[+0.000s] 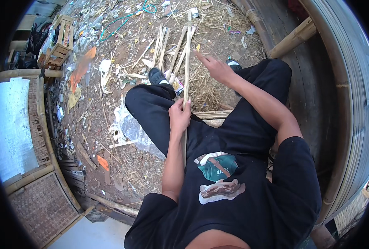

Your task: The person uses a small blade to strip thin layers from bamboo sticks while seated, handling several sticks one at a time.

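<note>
Bamboo strip (188, 62), long and pale, held lengthwise before the body, reaching from beside the left forearm, past the lap, out over the ground. Gripped it with left hand (179, 117), with fingers closed around it, just above the lap. Held right hand (218, 68) raised near the upper part of the strip but apart from it, with forefinger stretched toward it and the other fingers more bent; could not tell of anything held inside them.

Around this, saw first the black trousers (149, 110), with knees spread wide on both sides of the strip. Ahead, saw left shoe (157, 78) and, partly hidden by the right arm, right shoe (233, 63). Close to the left shoe, found more strips (177, 52) lying in a loose fan; between the shoes, straw (207, 93). Beside the left leg, noticed crumpled clear plastic sheet (136, 133); farther left, orange scrap (82, 68), and far ahead, teal cord (122, 23).

At upper left, saw slatted wooden crate (62, 41); could not make out its contents.

At far left, met the edge of a woven panel (45, 205); at right, near the right leg, dark boards (313, 95) and bamboo rail (344, 103). Ahead and leftward, had wider room over littered earth (97, 124).
</note>
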`<state>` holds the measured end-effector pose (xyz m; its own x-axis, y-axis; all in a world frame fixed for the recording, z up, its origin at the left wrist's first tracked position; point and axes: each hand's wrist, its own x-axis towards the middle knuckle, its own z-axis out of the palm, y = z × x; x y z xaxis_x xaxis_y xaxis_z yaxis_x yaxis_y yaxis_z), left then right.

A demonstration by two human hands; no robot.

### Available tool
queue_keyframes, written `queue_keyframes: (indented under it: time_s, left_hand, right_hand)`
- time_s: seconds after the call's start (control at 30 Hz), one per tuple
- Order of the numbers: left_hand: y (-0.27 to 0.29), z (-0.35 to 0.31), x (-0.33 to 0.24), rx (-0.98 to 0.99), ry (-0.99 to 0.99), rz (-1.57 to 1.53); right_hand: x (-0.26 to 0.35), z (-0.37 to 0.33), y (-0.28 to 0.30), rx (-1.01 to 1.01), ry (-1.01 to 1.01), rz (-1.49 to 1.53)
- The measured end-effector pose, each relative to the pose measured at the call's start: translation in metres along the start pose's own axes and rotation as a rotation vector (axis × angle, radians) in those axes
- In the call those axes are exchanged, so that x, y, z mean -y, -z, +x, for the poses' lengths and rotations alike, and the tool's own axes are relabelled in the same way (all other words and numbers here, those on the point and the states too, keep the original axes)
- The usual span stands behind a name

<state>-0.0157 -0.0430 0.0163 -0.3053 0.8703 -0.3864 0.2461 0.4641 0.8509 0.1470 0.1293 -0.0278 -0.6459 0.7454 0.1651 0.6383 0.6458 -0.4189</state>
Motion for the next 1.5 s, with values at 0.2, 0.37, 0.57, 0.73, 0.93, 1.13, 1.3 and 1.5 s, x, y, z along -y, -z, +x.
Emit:
queue_keyframes:
  time_s: [0.2,0.37,0.57,0.73,0.93,1.13,1.3,1.5]
  left_hand:
    - [0.001,0.003,-0.001,0.09,0.04,-0.195]
    - [-0.001,0.008,0.012,0.075,0.012,-0.168]
    - [0.003,0.013,0.016,0.047,-0.001,-0.094]
    - [0.004,0.015,0.02,0.064,-0.047,-0.113]
    - [0.007,-0.013,-0.009,0.198,0.093,-0.373]
    - [0.008,-0.004,-0.003,0.173,0.076,-0.425]
    - [0.003,0.001,-0.003,0.179,0.089,-0.398]
    - [-0.001,0.006,0.002,0.191,0.085,-0.342]
  right_hand:
    - [0.052,-0.039,0.002,-0.001,0.422,-0.059]
    - [0.047,-0.038,-0.01,-0.018,0.467,-0.184]
    - [0.035,-0.027,-0.027,-0.115,0.555,-0.252]
    - [0.03,-0.017,-0.036,-0.193,0.622,-0.259]
    - [-0.043,0.009,-0.032,-0.135,0.075,-0.331]
    - [-0.019,-0.001,0.002,-0.114,-0.005,0.022]
    - [0.038,-0.029,0.015,-0.014,0.282,0.087]
    - [0.046,-0.037,0.0,-0.031,0.423,-0.1]
